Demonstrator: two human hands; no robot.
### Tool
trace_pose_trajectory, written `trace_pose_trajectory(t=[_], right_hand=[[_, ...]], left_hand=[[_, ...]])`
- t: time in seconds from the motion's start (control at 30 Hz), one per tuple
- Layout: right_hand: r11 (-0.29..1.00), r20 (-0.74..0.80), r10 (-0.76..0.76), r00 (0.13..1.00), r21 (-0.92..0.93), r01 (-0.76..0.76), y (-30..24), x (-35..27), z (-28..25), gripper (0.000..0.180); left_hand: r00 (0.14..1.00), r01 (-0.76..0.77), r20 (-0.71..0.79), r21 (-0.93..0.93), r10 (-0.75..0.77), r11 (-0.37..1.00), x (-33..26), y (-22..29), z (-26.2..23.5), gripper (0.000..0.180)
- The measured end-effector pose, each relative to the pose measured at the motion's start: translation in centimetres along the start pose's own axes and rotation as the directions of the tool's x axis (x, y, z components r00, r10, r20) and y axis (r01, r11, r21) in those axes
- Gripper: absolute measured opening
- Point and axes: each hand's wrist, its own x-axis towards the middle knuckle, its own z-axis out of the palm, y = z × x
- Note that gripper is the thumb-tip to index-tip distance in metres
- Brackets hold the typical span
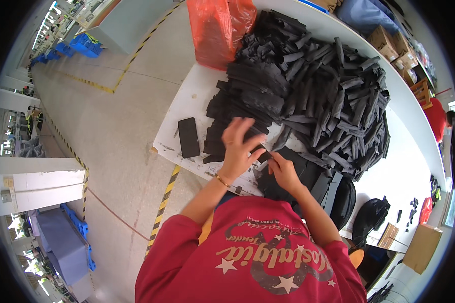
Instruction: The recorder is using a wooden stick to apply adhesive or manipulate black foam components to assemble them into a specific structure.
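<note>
Black strip [262,153], small and flat, sits between two hands near the front edge of the white table [187,108]. Left hand [239,146] pinches one end of it with thumb and first finger, and its other fingers fan out wide above. Right hand [283,169] grips the other end with closed fingers. A thin gold bracelet [222,181] goes round the left wrist. Under the right hand lies a flat black piece of fabric [308,177]. Just behind the hands a big heap of black strips [318,96] covers much of the table, some stacked neatly, most thrown about. A black phone [188,137] lies flat on the table to the left of the hands, apart from them. An orange plastic bag [220,28] stands at the far end of the heap. The person wears a red shirt [253,262] with white stars. Yellow and black tape [163,204] runs along the grey floor beside the table
</note>
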Motion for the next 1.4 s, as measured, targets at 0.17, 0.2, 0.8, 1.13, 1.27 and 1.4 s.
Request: trace_pose_trajectory(t=[0.17, 0.2, 0.8, 1.13, 1.27, 1.4], right_hand=[[0.990, 0.128, -0.014, 0.992, 0.140, -0.004, -0.9, -1.7, 2.6, 0.016], [0.997, 0.057, 0.016, 0.998, 0.081, -0.020, -0.6, -1.6, 3.3, 0.013], [0.964, 0.185, 0.257, 0.949, 0.018, -0.265, -3.0, -9.1, -1.6, 0.021], [0.987, 0.107, 0.152, 0.982, -0.060, -0.147, -2.7, -9.3, -0.8, 0.020], [0.943, 0.354, 0.330, 0.875, -0.089, -0.320, -5.8, -11.6, -5.6, 0.025], [0.988, 0.418, 0.130, 0.899, -0.130, -0.083, -7.4, -13.0, -8.5, 0.021]], left_hand=[[0.496, 0.326, 0.454, -0.887, -0.740, -0.326, -5.5, -3.3, 4.0, 0.035], [0.424, 0.274, 0.557, -0.831, -0.714, -0.485, -5.4, -2.5, 5.1, 0.029], [0.349, 0.403, 0.554, -0.817, -0.756, -0.412, -4.2, -2.4, 5.0, 0.037], [0.412, 0.408, 0.605, -0.791, -0.682, -0.455, -6.2, -3.8, 5.5, 0.034], [0.296, 0.179, 0.487, -0.873, -0.821, -0.453, -5.6, -6.8, 4.1, 0.024], [0.209, 0.029, 0.446, -0.892, -0.870, -0.450, -6.0, -8.8, 3.6, 0.025]])
